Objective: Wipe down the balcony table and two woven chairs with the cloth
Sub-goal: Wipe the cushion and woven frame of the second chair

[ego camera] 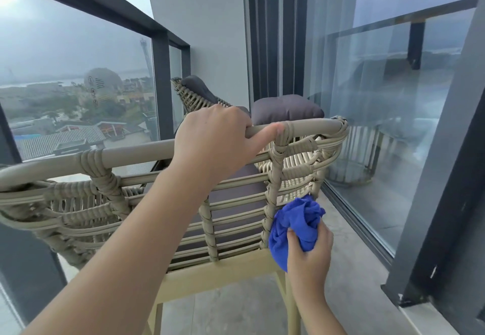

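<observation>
Left hand curls over the top rail of the near woven chair, fingers wrapped round the smooth tan bar and the forefinger stretched along it toward the right corner binding. Its bare forearm runs up from the lower left of the view, crossing in front of the chair's back slats.

Lower and to the right, the right hand grips a bunched blue cloth, thumb and fingers pinching the wad from below. The cloth is pressed against the right rear upright of the chair back, just above the seat frame, where the wrapped cane meets the flat tan rail. The right forearm rises almost straight up from the bottom edge.

A dark grey seat cushion shows through the slats, and a matching back pillow sits beyond the top rail. A second woven chair with its own dark cushion stands farther off, near the glass balustrade on the left. Sliding glass doors run along the right, above a grey tiled floor. The table is not clearly visible.
</observation>
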